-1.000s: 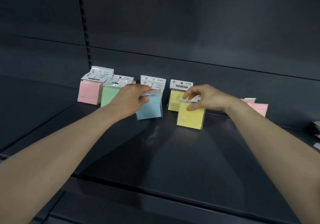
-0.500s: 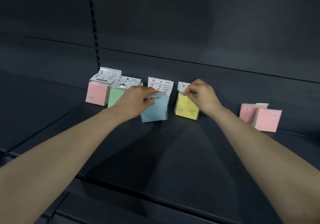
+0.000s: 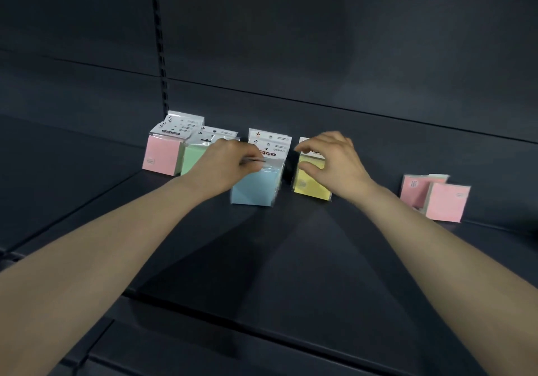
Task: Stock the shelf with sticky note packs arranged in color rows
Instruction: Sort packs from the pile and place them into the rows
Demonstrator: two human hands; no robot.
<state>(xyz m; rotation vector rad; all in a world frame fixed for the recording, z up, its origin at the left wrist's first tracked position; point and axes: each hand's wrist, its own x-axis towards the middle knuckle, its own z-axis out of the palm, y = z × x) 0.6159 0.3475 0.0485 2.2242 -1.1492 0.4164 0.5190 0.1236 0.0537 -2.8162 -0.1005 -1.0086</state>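
Four rows stand side by side at the back of the shelf: first row, second row, third row and fourth row, left to right. Your left hand is on the third row's front pack, and your right hand is at the fourth's. The loose packs lean well to the right.

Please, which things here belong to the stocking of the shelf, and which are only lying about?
In the job: blue pack, pinched by the left hand; yellow pack under the right hand; pink row; green row; shelf.
Lying about: loose pink packs at the right, not yet in a row; slotted upright on the back wall.
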